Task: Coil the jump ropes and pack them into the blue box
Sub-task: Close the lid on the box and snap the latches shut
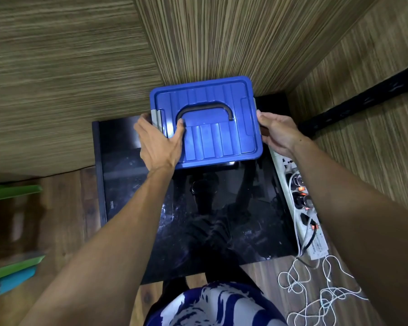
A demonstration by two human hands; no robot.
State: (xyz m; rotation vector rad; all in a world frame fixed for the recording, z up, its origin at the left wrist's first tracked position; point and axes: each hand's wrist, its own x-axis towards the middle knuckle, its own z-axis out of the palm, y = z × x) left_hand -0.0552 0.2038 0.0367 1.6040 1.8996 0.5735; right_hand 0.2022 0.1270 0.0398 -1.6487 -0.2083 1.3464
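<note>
Left hand [157, 143] grips the left edge of the blue box [222, 132], thumb on the lid by the dark handle [205, 109]; box sits at the far end of the glossy black table [151, 208] against the wood wall, lid on. Rigid smooth plastic, likely light, could slip; best taken by both short sides. Right hand [277, 132] clasps the right edge, fingers hidden behind it.

Both bare forearms reach forward, nearly straight. The left hand [158, 144] grips the box [212, 135] at its left edge, thumb laid on the lid. The right hand [279, 134] clasps the right edge, fingers curled underneath.
</note>
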